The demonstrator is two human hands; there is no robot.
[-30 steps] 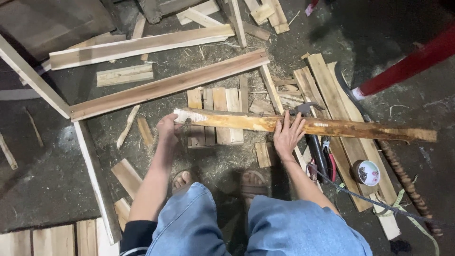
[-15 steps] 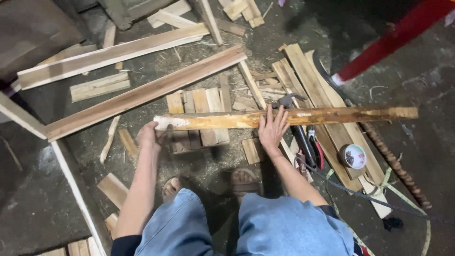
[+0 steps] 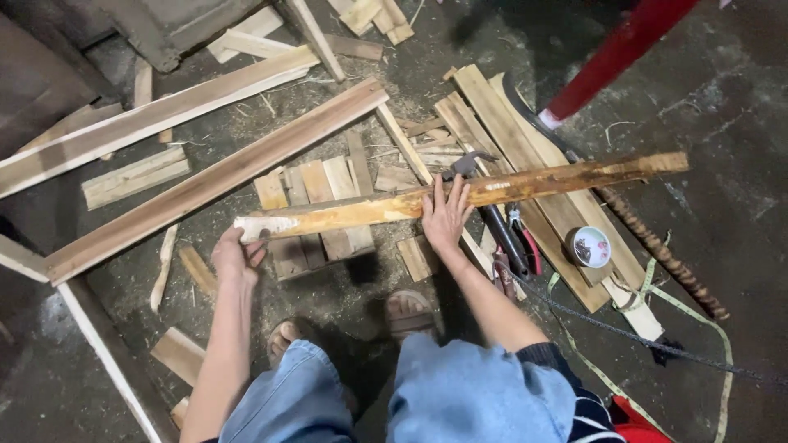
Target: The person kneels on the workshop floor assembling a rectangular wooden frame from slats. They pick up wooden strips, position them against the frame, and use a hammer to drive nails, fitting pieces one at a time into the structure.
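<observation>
Left hand (image 3: 236, 256) grips the pale end of the long plank (image 3: 460, 195), fingers curled round it; right hand (image 3: 446, 215) presses flat on its middle, fingers spread wide; plank lies across short boards (image 3: 316, 197) on the floor; hammer (image 3: 492, 217) and tape roll (image 3: 588, 246) just right of the right hand.

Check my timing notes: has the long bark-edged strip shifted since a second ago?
No: the strip crosses the short boards at the same spot.
</observation>
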